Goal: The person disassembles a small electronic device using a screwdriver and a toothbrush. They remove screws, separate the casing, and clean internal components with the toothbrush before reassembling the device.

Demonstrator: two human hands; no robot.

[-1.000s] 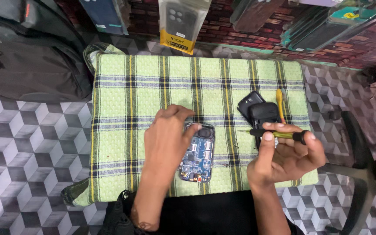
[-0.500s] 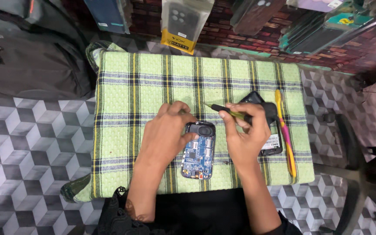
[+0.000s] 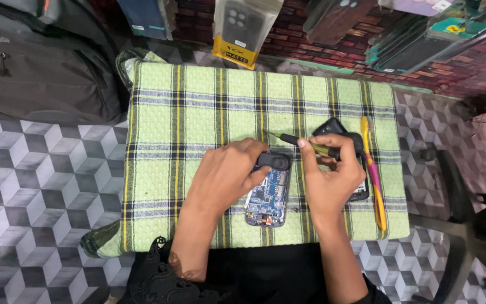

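An opened phone (image 3: 269, 194) with its blue circuit board showing lies on the green plaid cloth (image 3: 198, 107). My left hand (image 3: 226, 171) rests on the phone's left side, fingers pressing its black top part. My right hand (image 3: 328, 177) holds a small screwdriver (image 3: 302, 142) with a black and green handle. Its thin tip points left, above the phone's top edge. Behind my right hand lies a black phone cover (image 3: 334, 127), partly hidden.
A pink and yellow toothbrush (image 3: 373, 171) lies along the cloth's right side. A dark backpack (image 3: 35, 56) sits at the left. Packaged phone cases (image 3: 243, 25) hang along the brick-pattern wall. A black stool frame (image 3: 462, 236) stands at the right over the cube-pattern floor.
My right hand came in from the right with the screwdriver and now sits beside the phone, the tip turned leftward. My left hand stayed on the phone.
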